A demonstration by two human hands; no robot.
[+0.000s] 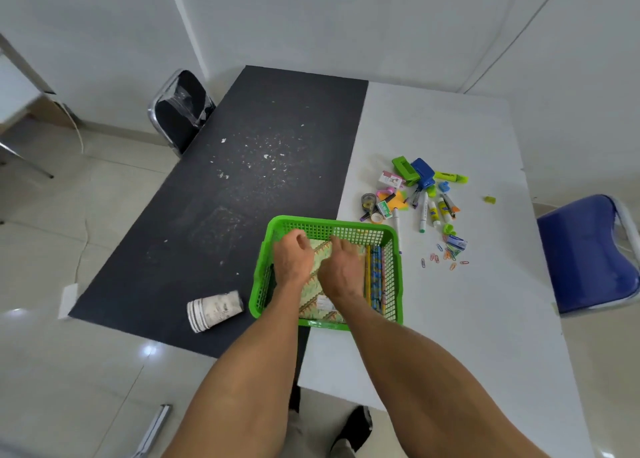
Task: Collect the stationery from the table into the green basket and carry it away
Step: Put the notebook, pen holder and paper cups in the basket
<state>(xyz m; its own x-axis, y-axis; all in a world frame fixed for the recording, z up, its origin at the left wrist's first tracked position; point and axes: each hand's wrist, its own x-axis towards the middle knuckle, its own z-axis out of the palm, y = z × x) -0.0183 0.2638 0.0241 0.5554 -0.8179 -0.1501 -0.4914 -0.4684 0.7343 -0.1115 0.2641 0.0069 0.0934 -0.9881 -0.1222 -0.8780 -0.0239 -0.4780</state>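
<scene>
The green basket (349, 227) sits on the table near its front edge, across the seam between the black and white halves. A patterned notebook (320, 300) lies flat inside it, with several pencils (375, 277) along the right wall. Both hands are inside the basket on the notebook: my left hand (292, 257) with fingers curled over its far left part, my right hand (341, 269) with fingers curled at its far edge. Whether either hand truly grips the notebook is unclear. A pile of loose stationery (420, 194) and scattered paper clips (446, 257) lie to the basket's right.
A stack of paper cups (213, 310) lies on its side left of the basket on the black tabletop (242, 167). A blue chair (588, 253) stands at the right of the white tabletop (467, 319), a black chair (181, 109) at the far left. A small green item (490, 199) lies apart.
</scene>
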